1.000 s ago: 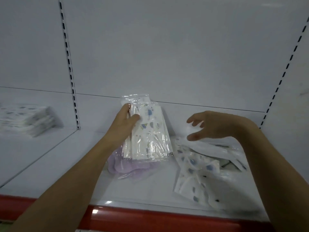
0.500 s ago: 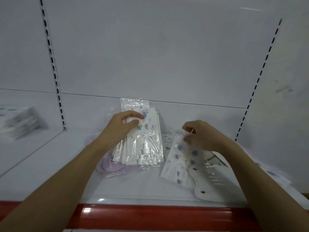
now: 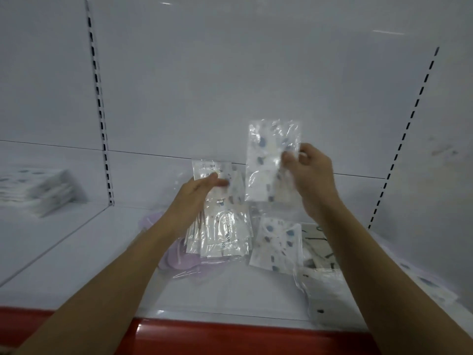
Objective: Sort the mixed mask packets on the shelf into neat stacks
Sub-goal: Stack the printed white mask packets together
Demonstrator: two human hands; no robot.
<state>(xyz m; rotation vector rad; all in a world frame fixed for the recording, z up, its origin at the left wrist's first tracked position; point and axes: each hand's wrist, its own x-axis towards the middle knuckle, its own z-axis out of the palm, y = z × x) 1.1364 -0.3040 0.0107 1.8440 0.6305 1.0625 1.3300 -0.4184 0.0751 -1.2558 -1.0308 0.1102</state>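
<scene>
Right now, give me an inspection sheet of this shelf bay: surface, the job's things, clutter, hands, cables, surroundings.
Surface: white shelf with a red front strip.
Job's things: a held stack of printed mask packets; one lifted packet in the air; a loose packet lying flat; a loose pile of packets at the right; a pale purple packet under the held stack.
Clutter: nothing seen.
Hands: left hand grips the held stack's top; right hand pinches the lifted packet.
Cables: nothing seen.
Surroundings: white back panel, slotted uprights, a blurred neat stack in the next bay to the left.
</scene>
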